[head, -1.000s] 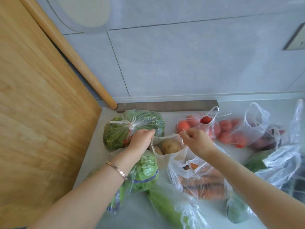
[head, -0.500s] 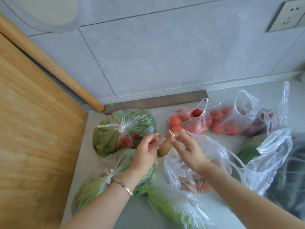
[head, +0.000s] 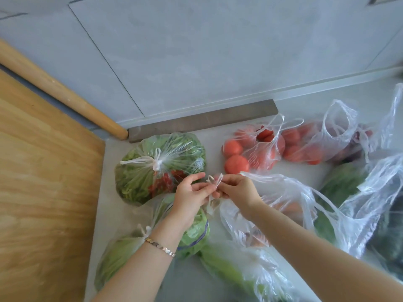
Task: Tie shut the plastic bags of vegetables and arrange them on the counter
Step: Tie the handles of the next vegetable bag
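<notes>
Thin clear plastic is what you are working: the two handle strips (head: 214,182) of the bag (head: 272,205) lying just below and to the right of your fingers. Your left hand (head: 192,195) is pinching one strip between thumb and forefinger, the other fingers (head: 197,176) fanning loosely above. Your right hand (head: 236,190) is pinching the other strip, fingertips pressed together on it. Both hands are meeting almost knuckle to knuckle, with a small loop standing up between them.

The bag's body is hanging away from the knot toward your right forearm, sagging onto the desk (head: 113,203); its contents are mostly hidden, something orange showing faintly through the film. The strips are running roughly up and down between the two pinches, so the tightening pull looks to be sideways, left hand going left, right hand going right. Neither hand is nearer; the knot is sitting midway.

Just beyond your left fingers, a tied bag of greens (head: 161,166) is resting. Beyond your right fingers, the tomato bag (head: 255,149) is lying with handles loose, likely waiting its turn. Beneath your left wrist, a lettuce bag (head: 194,234) is sitting, apparently knotted.
</notes>
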{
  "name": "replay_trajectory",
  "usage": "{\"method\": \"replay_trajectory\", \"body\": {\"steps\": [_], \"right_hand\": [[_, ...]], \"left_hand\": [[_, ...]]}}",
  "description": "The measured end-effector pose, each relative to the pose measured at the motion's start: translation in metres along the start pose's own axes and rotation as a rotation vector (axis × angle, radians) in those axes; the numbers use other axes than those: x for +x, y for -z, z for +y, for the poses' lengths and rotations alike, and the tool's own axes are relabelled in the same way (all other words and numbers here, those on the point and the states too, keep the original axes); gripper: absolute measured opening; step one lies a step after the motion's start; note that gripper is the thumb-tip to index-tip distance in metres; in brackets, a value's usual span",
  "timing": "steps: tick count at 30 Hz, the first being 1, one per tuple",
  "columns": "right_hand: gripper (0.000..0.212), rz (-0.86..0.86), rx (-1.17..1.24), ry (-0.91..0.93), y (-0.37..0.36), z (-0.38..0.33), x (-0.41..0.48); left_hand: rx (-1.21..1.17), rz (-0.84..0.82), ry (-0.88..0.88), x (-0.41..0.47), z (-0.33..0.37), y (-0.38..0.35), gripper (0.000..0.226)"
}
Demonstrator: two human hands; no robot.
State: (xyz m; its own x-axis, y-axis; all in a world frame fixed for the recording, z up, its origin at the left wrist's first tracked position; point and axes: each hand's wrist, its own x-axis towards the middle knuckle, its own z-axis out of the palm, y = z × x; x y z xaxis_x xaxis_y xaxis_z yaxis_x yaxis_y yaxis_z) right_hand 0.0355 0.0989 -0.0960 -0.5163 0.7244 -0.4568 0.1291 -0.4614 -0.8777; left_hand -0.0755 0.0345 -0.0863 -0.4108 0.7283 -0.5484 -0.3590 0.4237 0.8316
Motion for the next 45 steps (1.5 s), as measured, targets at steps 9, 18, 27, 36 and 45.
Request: {"method": "replay_trajectory", "body": {"steps": [9,18,27,36,45], "right_hand": [[0.014,-0.075,-0.21,0.093,0.015,-0.005,-0.009],[0.021,0.181,-0.29,0.124,0.006,-0.007,0.005],[0.015,0.0,-0.664,0.186,0.0,-0.005,0.008],[0.028,-0.111,-0.402,0.19,0.018,0.001,0.004],[0.004,0.029,-0.488,0.366,0.009,0.009,0.003]], "left_hand": [[0.183,0.069,-0.076,0.0,-0.005,-0.007,0.011],[0.338,-0.103,-0.134,-0.011,-0.001,-0.003,0.021],[0.388,0.076,-0.254,0.001,0.003,0.009,0.031],[0.42,0.126,-0.279,0.009,-0.006,0.005,0.029],[0.433,0.091,-0.248,0.007,-0.002,0.007,0.026]]}}
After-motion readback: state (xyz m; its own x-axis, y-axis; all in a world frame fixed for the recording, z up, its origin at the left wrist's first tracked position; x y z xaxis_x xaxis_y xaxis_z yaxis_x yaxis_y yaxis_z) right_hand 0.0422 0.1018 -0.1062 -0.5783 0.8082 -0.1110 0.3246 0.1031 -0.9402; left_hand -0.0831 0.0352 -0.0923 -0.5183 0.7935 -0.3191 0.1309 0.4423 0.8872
